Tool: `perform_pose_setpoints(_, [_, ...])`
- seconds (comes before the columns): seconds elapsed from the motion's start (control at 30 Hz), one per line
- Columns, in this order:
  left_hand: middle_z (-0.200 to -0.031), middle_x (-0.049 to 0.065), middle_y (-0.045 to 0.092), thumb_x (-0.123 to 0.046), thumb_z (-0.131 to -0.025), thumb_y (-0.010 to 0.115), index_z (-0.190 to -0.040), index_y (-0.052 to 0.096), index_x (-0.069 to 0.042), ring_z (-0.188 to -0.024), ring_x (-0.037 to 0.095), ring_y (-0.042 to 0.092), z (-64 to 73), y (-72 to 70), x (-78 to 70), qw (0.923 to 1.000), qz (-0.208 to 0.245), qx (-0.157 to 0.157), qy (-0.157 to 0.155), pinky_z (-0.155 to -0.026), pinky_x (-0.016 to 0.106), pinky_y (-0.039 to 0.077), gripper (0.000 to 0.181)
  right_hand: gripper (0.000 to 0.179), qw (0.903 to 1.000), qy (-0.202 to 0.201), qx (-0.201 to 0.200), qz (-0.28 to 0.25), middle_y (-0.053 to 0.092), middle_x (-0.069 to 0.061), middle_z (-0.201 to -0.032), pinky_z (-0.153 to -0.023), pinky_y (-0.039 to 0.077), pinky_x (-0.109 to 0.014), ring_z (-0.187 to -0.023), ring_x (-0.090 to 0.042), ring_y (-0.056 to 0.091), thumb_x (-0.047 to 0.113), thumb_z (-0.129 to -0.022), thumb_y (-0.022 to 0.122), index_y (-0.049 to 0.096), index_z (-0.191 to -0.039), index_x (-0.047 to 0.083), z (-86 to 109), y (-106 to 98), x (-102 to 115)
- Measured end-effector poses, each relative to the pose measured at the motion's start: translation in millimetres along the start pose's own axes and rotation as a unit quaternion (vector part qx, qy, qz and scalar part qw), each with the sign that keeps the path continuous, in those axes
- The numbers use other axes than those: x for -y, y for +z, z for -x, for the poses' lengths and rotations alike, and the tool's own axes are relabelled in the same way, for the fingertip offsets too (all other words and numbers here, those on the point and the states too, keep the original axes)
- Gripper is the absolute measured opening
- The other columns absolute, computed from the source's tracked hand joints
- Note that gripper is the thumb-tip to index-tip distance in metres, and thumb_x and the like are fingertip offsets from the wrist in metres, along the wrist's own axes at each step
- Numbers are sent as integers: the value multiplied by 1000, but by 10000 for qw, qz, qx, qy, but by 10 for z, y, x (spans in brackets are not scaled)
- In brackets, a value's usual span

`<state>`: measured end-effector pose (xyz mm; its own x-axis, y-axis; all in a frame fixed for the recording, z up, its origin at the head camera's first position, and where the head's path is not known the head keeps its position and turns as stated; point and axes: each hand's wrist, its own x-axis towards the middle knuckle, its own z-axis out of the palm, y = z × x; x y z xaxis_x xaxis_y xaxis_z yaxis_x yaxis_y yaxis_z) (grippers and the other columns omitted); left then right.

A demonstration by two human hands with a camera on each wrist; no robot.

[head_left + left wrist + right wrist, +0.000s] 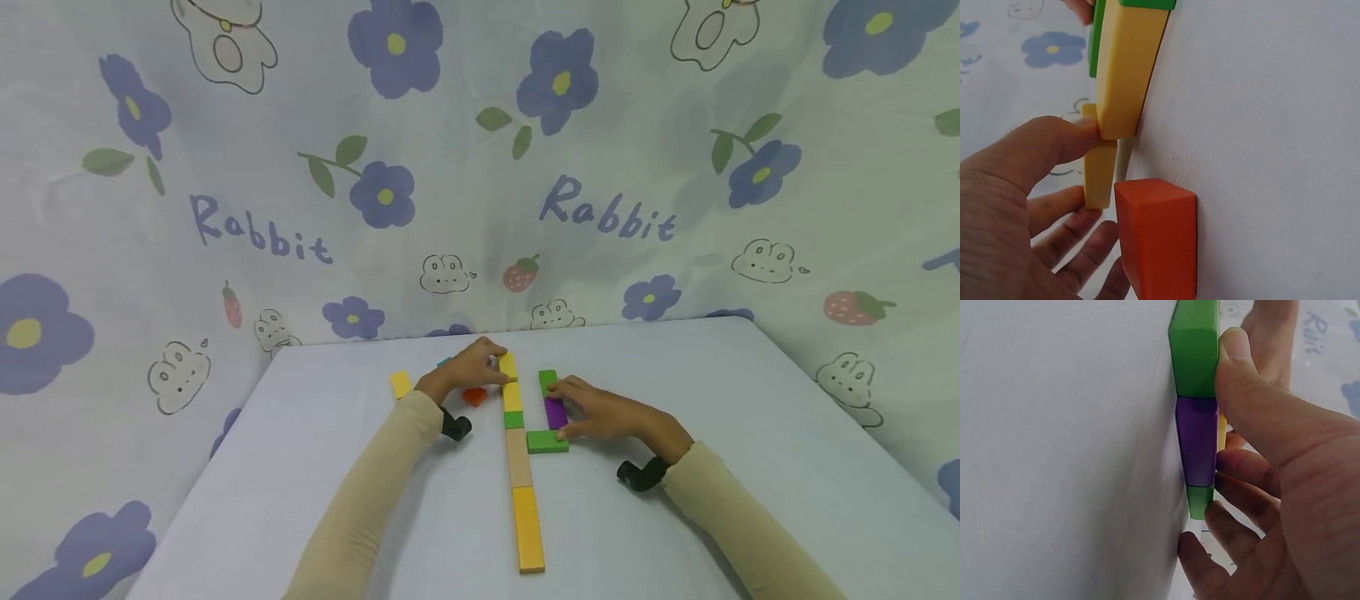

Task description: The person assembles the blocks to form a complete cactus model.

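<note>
My left hand (474, 365) pinches a yellow block (508, 364) between thumb and index finger, at the far end of a straight row. Toward me the row continues with another yellow block (512, 399), a small green block (513, 419), a tan block (518, 458) and an orange-yellow block (528, 531). On the right, my right hand (606, 412) touches blocks with loosely bent fingers. Its thumb rests on a green block (1194, 359) lying crosswise beside the row; its other fingers are at a purple block (1196, 440) and a smaller green block (1200, 501) beyond it.
A red-orange block (1163, 244) sits just under the left hand's fingers. Farther left lies a yellow block (401, 383), and a blue piece (444, 362) shows partly behind the left hand. A white cloth (300, 467) covers the table, with a printed curtain (465, 100) behind it.
</note>
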<state>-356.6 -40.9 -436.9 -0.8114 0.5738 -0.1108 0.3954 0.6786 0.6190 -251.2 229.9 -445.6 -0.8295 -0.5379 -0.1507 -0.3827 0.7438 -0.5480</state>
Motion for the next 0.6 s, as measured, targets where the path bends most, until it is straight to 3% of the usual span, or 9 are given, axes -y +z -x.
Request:
perform_pose_setpoints(0.27, [-143, 8, 44, -40, -90, 73, -147, 51, -16, -116, 22, 51, 7, 11, 13, 9995, 0, 216, -219, -109, 40, 45, 66, 74, 10000, -71, 25, 33, 40, -6, -151, -117, 37, -48, -140, -24, 42, 47, -87, 74, 44, -147, 16, 13, 10, -21])
perform_pose_setpoints(0.6, [-145, 11, 45, -41, -91, 70, -147, 50, -15, -125, 25, 49, -25, -11, 24, 9991, -113, 378, -158, -114, 45, 40, 65, 76, 10000, -40, 26, 33, 39, -7, -152, -117, 36, -50, -142, -27, 41, 48, -86, 74, 44, -148, 16, -5, -28, -13])
